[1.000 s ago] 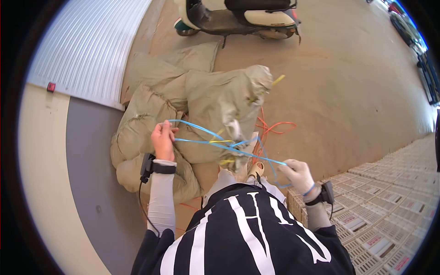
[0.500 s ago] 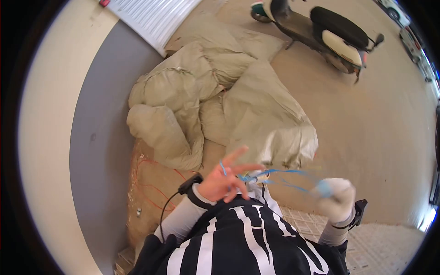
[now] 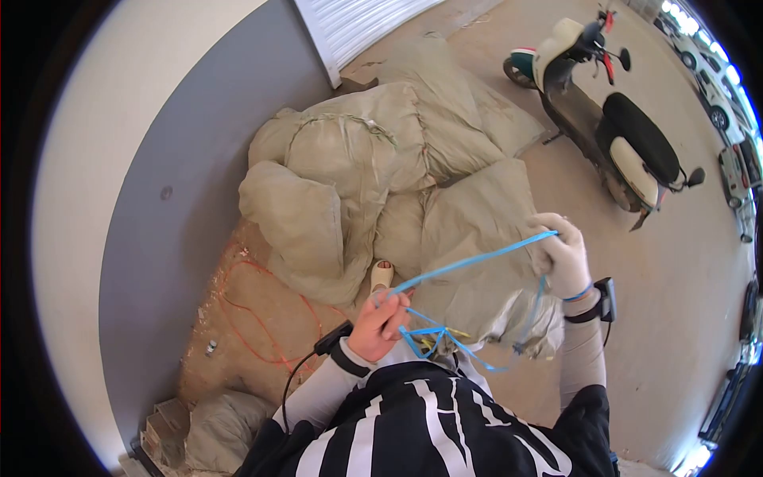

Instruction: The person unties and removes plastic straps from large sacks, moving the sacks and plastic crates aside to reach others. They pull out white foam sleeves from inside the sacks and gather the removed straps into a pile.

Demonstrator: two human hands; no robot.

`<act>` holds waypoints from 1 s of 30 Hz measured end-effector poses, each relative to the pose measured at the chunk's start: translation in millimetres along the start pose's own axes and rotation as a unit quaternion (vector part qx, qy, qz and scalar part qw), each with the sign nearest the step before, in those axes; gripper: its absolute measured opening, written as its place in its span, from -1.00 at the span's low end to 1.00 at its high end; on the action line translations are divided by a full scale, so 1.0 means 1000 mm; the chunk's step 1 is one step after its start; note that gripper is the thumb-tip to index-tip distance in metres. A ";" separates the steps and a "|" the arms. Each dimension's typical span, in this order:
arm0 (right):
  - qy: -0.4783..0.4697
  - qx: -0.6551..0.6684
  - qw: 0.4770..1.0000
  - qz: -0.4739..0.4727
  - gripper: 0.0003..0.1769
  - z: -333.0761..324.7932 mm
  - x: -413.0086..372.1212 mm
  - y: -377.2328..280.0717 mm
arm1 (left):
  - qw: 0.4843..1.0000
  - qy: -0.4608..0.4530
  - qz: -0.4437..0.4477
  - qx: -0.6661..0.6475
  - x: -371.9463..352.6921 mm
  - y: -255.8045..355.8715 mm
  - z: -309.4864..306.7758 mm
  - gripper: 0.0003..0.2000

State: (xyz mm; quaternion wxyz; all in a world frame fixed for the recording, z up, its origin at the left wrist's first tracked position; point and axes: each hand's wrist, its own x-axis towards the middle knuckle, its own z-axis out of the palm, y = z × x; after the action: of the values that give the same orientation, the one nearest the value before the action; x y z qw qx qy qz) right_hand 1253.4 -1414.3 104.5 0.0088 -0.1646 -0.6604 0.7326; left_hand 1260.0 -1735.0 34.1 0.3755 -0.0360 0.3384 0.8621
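Observation:
A blue strap point(image 3: 477, 259) stretches between my two hands. My left hand point(image 3: 380, 324), bare, has its fingers closed on one end in front of my chest. My right hand point(image 3: 563, 254), in a white glove, is raised to the right and closed on the strap's other end. More of the blue strap hangs in loops and tangles below, with a bit of yellow among it, near my waist. Just beyond my hands lie large greenish-beige sacks point(image 3: 465, 219) on the floor.
A scooter point(image 3: 592, 131) stands at the upper right, with parked cars point(image 3: 719, 103) farther off. Orange cord point(image 3: 266, 350) lies on the floor at left, beside a grey and cream wall point(image 3: 171, 151). Another sack point(image 3: 226, 429) rests at the lower left. One sandalled foot point(image 3: 382, 274) shows.
My left hand has gone from spread fingers to closed on the strap. My right hand has moved up, and the strap is now pulled straight between them. The view has shifted.

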 end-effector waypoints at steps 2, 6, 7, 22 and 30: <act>-0.072 0.090 0.993 0.031 -0.82 -0.008 0.050 0.020 | 0.999 0.027 0.005 -0.025 0.013 0.035 -0.038 -0.75; 0.078 0.159 0.980 0.091 -0.79 0.042 0.180 0.046 | 0.993 0.092 -0.058 -0.053 0.054 0.083 -0.104 -0.78; 0.101 0.078 0.987 0.100 -0.78 0.062 0.221 0.058 | 0.989 0.103 -0.083 -0.061 0.069 0.096 -0.119 -0.78; -0.191 -0.512 0.814 -0.196 -0.53 0.368 0.663 0.303 | 0.944 0.271 0.031 -0.185 0.215 0.168 -0.301 -0.70; -0.316 -0.667 0.664 -0.116 -0.52 0.369 0.738 0.361 | 0.913 0.356 0.056 -0.191 0.251 0.196 -0.363 -0.61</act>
State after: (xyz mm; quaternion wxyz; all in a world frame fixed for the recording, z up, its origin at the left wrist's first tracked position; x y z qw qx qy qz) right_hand 535.6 -1646.7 -388.0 -0.2277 0.1932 -0.9494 0.0970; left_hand 879.1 -1895.9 -215.2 0.1672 -0.3925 0.2803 0.8599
